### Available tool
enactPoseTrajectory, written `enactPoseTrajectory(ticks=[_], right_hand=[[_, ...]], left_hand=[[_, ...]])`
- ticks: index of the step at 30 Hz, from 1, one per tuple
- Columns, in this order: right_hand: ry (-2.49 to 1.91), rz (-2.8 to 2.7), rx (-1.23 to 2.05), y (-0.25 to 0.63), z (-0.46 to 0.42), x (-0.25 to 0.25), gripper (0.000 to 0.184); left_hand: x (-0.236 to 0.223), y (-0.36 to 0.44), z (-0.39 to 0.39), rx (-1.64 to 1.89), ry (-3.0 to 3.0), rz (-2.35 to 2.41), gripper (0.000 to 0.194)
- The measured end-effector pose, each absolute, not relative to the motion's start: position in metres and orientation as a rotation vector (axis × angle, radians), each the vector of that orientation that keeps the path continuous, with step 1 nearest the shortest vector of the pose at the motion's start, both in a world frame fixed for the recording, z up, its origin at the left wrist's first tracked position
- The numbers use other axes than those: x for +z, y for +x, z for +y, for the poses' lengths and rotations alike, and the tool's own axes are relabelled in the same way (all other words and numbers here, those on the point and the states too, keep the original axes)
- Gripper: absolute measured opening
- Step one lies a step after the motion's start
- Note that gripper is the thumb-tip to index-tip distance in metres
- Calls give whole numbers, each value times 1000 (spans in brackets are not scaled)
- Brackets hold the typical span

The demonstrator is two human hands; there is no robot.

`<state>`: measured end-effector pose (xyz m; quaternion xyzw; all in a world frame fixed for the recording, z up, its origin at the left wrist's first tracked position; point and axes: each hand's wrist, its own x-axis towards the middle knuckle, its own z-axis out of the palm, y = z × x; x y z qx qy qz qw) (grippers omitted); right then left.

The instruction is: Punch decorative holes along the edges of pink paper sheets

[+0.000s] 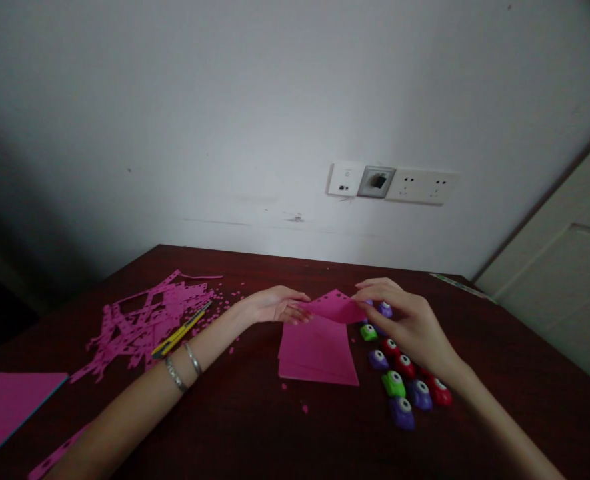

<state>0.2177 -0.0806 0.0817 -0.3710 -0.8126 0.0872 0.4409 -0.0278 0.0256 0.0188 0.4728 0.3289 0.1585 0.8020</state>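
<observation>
A pink paper sheet (339, 308) with small punched holes along its far corner is held up between my two hands, slightly bent. My left hand (277, 305), palm turned upward, has the sheet's left corner between thumb and fingers. At the opposite corner my right hand (405, 310) pinches the sheet with thumb and forefinger. Below it, a small stack of pink sheets (317, 353) lies on the dark red table. Just right of the stack are several craft punches, among them a green punch (393, 383) and a purple punch (402, 412); my right hand partly covers some.
Left of my forearm, punched pink paper strips (159, 313) lie in a heap, with a yellow utility knife (182, 331) beside them. Tiny cut-outs are scattered about. A larger pink sheet pile (12, 407) rests at the left edge. A ruler-like strip (462, 287) lies at the far right.
</observation>
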Motion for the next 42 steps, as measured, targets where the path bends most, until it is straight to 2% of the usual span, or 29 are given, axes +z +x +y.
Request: enactPoseTrajectory(ticks=[1, 6, 8, 13, 18, 25, 42], right_hand=[[-907, -2040, 220, 218, -80, 82, 13], [-907, -2061, 304, 226, -74, 79, 12], [-956, -1986, 389, 229, -69, 75, 13], [-1133, -1491, 847, 235, -52, 55, 37], [-1153, -1282, 1159, 233, -40, 34, 34], [-1231, -1311, 1054, 229, -33, 19, 34], [-1354, -1464, 847, 228, -40, 29, 30]], left_hand=[[19, -26, 24, 426, 1007, 716, 32], [22, -25, 24, 632, 1056, 777, 44], [22, -26, 25, 718, 1096, 822, 40], [27, -29, 25, 884, 1207, 888, 20], [28, -31, 26, 863, 1290, 933, 21], [28, -36, 30, 762, 1331, 904, 24], [28, -38, 30, 720, 1423, 901, 25]])
